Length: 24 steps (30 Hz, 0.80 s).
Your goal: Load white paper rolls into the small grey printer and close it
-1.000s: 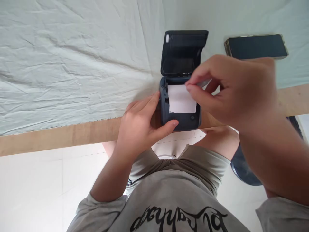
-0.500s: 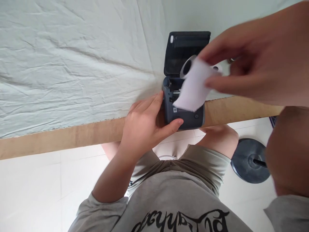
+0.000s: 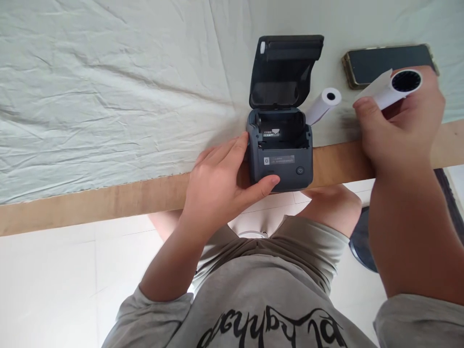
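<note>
A dark grey portable label printer (image 3: 286, 171) stands at the table's front edge with its lid (image 3: 286, 72) raised, and its paper bay shows no roll. My left hand (image 3: 221, 183) steadies it, fingers against its left side and thumb along its front. To the right, my right hand (image 3: 406, 116) is closed around a white paper roll (image 3: 391, 92), whose loose end sticks out to the left and whose wide core faces up. A second, thinner paper roll (image 3: 321, 107) with a small core stands just right of the printer.
A smartphone (image 3: 389, 63) in a clear case lies behind my right hand. Wrinkled pale cloth (image 3: 126, 96) covers the table up to its bare wooden edge (image 3: 145, 195). Below, a round black base (image 3: 362, 241) sits on the tiled floor.
My right hand has carried the wide-core paper roll from over the printer to the right, uncovering the bay, the thinner roll and the phone. My left hand stays on the printer.
</note>
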Each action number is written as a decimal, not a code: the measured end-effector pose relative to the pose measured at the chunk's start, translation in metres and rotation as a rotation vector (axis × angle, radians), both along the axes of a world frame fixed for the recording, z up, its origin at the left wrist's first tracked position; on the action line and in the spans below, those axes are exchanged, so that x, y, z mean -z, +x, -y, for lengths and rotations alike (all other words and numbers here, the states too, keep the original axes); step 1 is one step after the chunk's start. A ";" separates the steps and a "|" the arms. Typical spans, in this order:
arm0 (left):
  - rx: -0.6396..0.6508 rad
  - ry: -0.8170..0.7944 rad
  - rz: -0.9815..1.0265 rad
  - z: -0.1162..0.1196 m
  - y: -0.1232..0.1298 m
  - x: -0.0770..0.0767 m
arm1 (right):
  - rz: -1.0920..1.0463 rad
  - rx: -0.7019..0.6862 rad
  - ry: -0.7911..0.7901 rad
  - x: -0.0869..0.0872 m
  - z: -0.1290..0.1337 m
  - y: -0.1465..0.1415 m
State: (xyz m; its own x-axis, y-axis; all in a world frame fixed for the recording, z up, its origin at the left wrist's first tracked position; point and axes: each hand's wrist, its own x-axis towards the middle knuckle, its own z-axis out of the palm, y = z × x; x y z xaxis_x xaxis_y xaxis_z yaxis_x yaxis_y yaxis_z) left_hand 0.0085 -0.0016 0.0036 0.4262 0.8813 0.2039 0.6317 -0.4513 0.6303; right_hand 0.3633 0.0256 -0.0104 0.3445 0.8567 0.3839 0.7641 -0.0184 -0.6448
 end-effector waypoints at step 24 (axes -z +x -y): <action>0.111 0.116 -0.012 0.008 0.002 -0.004 | 0.284 -0.300 0.114 0.003 0.004 -0.064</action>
